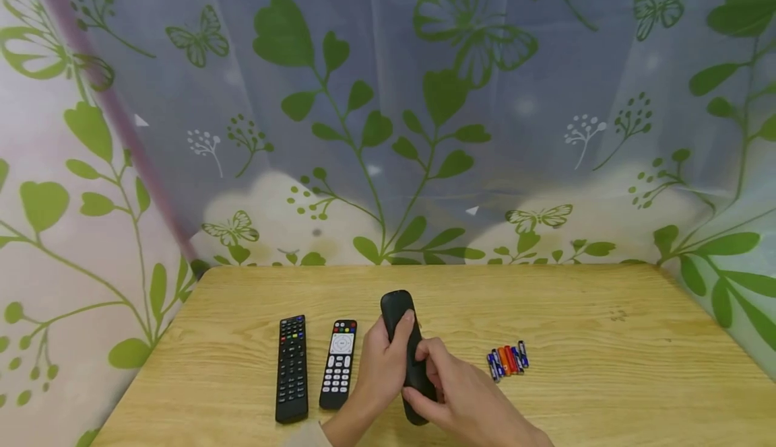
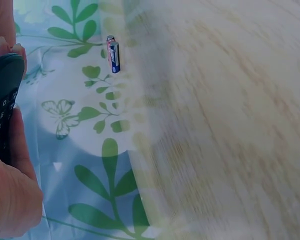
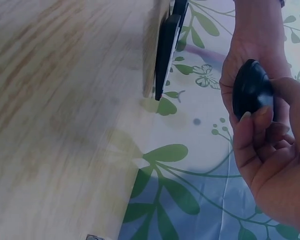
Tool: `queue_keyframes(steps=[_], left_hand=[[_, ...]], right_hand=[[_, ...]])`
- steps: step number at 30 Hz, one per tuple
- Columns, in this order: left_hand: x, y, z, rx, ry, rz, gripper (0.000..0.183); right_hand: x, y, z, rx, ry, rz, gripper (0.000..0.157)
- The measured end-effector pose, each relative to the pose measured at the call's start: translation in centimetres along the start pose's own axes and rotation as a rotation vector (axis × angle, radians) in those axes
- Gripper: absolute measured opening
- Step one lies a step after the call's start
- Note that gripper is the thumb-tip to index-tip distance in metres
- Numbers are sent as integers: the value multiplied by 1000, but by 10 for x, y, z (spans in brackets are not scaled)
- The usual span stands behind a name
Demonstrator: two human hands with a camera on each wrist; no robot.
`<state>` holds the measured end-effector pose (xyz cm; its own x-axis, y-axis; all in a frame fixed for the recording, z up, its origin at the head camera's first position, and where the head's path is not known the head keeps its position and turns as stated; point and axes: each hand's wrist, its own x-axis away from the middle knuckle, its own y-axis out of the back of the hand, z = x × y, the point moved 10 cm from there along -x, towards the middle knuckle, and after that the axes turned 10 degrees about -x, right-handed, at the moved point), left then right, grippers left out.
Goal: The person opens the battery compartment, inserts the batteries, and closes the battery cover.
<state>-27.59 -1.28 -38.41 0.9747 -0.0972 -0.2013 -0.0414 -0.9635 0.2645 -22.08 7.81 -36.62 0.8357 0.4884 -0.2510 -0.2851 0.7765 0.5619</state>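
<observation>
A black remote control (image 1: 413, 369) is held off the table between both hands, its plain back towards the head camera. My left hand (image 1: 383, 363) grips it from the left, thumb lying along the back. My right hand (image 1: 469, 393) holds its lower part, with thumb and bent fingers at the near right edge. In the left wrist view the button side of the remote (image 2: 4, 82) shows at the left edge. The right wrist view shows the end of the remote (image 3: 251, 90) with right-hand fingertips (image 3: 262, 117) against it. Whether a battery cover is open cannot be seen.
On the wooden table (image 1: 576, 312), a long black remote (image 1: 292, 373) and a shorter one with white buttons (image 1: 338, 366) lie to the left. Several blue and orange-red batteries (image 1: 508, 361) lie in a row to the right. A leaf-patterned curtain (image 1: 388, 130) hangs behind.
</observation>
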Motion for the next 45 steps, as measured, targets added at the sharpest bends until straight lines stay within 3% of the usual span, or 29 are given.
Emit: queue_keyframes(steps=[8, 17, 22, 27, 32, 34, 41, 45], left_hand=[[0, -3, 4, 9, 15, 23, 36], [-5, -1, 11, 63, 95, 9, 32], [-1, 3, -3, 44, 97, 8, 27], [3, 2, -15, 61, 81, 31, 28], [-2, -7, 4, 73, 88, 54, 30], [-3, -10, 10, 68, 95, 51, 30], [-2, -6, 8, 48, 88, 14, 34], [-2, 0, 5, 86, 71, -40, 39]], right_hand=[[2, -2, -2, -61, 9, 25, 34], [2, 0, -1, 5, 7, -8, 32], [4, 2, 2, 17, 10, -54, 32], [3, 1, -1, -40, 10, -44, 31], [4, 0, -2, -45, 26, -53, 29], [4, 0, -2, -33, 30, -63, 28], [5, 1, -4, -15, 33, -101, 25], [8, 5, -13, -63, -52, -184, 25]])
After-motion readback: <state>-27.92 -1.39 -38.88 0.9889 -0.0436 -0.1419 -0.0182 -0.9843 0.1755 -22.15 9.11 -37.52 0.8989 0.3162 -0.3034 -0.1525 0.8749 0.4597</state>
